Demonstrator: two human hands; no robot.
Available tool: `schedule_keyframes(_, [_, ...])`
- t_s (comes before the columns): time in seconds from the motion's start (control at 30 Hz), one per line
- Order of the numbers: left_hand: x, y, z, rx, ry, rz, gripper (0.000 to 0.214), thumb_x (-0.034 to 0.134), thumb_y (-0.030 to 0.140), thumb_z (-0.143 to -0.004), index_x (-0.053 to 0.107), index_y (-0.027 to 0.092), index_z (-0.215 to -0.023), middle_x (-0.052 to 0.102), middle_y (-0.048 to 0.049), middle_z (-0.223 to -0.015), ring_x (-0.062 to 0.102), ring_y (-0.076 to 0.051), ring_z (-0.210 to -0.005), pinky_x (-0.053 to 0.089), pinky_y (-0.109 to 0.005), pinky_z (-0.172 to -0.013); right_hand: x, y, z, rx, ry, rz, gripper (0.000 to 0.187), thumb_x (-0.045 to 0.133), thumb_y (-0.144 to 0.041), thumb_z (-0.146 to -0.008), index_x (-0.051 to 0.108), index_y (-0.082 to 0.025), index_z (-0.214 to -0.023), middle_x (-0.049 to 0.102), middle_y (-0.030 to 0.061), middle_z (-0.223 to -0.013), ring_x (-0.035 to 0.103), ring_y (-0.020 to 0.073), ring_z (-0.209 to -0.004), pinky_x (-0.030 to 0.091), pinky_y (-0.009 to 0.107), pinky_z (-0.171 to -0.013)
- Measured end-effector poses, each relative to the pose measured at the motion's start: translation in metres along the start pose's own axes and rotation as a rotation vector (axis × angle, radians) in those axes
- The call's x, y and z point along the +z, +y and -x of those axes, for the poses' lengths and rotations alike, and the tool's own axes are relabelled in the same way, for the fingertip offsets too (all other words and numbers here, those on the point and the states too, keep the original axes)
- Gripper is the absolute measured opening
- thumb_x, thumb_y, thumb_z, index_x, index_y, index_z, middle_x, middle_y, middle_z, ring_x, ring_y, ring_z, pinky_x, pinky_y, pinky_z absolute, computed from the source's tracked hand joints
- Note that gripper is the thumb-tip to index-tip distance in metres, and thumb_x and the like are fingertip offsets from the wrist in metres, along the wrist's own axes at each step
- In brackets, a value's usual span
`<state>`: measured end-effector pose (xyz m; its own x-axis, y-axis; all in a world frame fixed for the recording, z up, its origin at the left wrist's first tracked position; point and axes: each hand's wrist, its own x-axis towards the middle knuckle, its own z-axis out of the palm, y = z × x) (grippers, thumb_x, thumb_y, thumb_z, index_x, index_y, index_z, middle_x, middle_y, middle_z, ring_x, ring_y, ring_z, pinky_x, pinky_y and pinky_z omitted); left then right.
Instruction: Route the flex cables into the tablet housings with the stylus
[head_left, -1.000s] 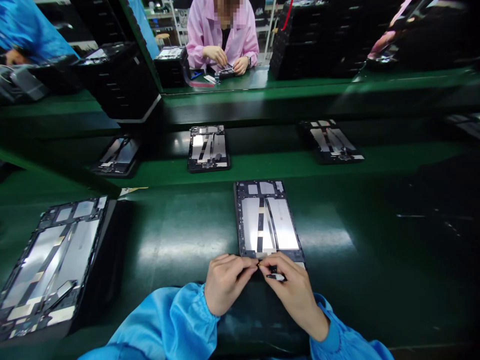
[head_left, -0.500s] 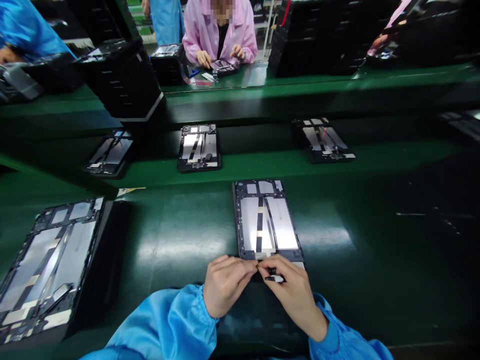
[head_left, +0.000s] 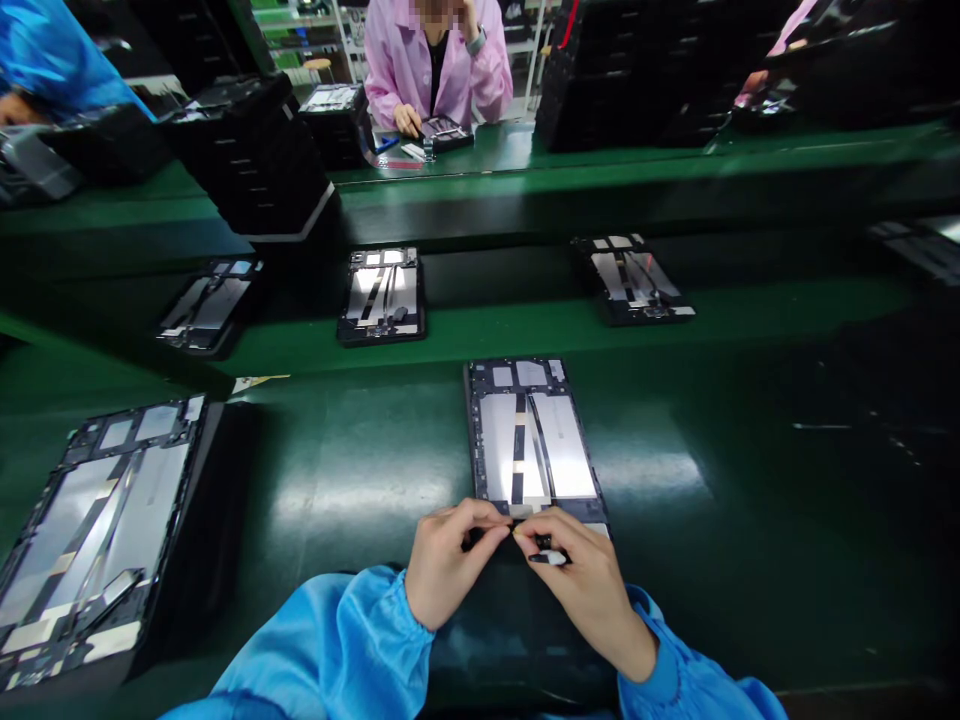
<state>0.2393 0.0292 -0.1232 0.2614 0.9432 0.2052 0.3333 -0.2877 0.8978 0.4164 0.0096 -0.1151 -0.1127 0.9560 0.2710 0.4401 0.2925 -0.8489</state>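
An opened tablet (head_left: 536, 440) with silver panels and dark ribbon cables lies on the green bench in front of me. At its near edge, my left hand (head_left: 454, 560) has thumb and forefinger tips brought together, the forefinger arched. What they pinch, if anything, is too small to make out. Touching or almost touching them are the fingertips of my right hand (head_left: 581, 575), also in a pinch over the tablet's lower right end. A small black-and-white piece (head_left: 553, 557) is tucked in the right fingers; its kind is unclear. Both hands partly cover the near edge.
At left, another opened tablet (head_left: 101, 520) rests on a dark stack. Beyond the bench, tablets (head_left: 382, 295) lie along a green-and-black strip. Black tray stacks (head_left: 259, 160) stand on the far bench, where a person in pink (head_left: 382, 60) sits.
My left forefinger has arched up, and the left hand's grip has shifted slightly. Tablets on the strip have moved left. The person in pink has raised one hand to the head.
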Motion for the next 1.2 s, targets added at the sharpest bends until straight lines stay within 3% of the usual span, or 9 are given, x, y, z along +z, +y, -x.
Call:
schedule_keyframes(0.57, [-0.0023, -0.0026, 0.0016, 0.263, -0.011, -0.247, 0.010, 0.062, 0.016, -0.093, 0.061, 0.022, -0.101, 0.075, 0.0027, -0.091, 0.070, -0.013, -0.074, 0.050, -0.024, -0.070, -0.0015, -0.0038, -0.0032, -0.010, 0.002, -0.012, 0.017, 0.055, -0.009, -0.085, 0.063, -0.022, -0.078, 0.068, 0.0008, -0.073, 0.067, 0.0167, -0.066, 0.052, 0.024, -0.062])
schedule_keyframes(1.2, [-0.0020, -0.0020, 0.0017, 0.319, -0.017, -0.250, 0.013, 0.063, 0.014, -0.092, 0.061, 0.021, -0.103, 0.074, 0.0023, -0.093, 0.069, -0.011, -0.075, 0.048, -0.023, -0.069, -0.0024, -0.0010, -0.0005, -0.003, -0.007, -0.024, 0.017, 0.055, -0.007, -0.084, 0.062, -0.021, -0.076, 0.066, 0.0008, -0.074, 0.065, 0.0160, -0.067, 0.050, 0.023, -0.063])
